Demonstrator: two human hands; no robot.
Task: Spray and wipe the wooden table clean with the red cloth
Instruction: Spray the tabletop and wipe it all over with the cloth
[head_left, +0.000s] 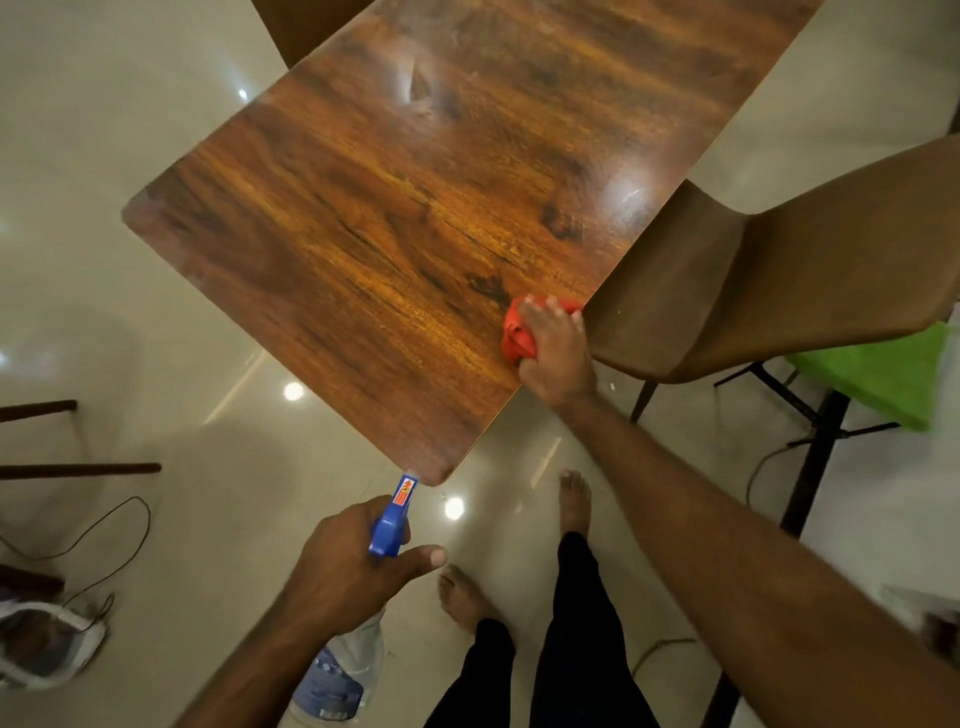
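Observation:
The wooden table (395, 218) fills the upper middle of the view, its near corner pointing toward me. My right hand (556, 348) grips the bunched red cloth (519, 335) and presses it on the table's right edge, beside the chair. My left hand (353, 561) holds the spray bottle (340, 670) by its blue trigger head (392, 519), below the table's near corner. The nozzle points up at that corner. Hazy smears show on the table's far part.
A brown chair (769, 270) stands tight against the table's right edge. Something bright green (883, 374) lies behind it on a dark frame. Cables (104, 525) and dark wooden legs lie on the glossy floor at left. My bare feet (574, 499) stand below the table's corner.

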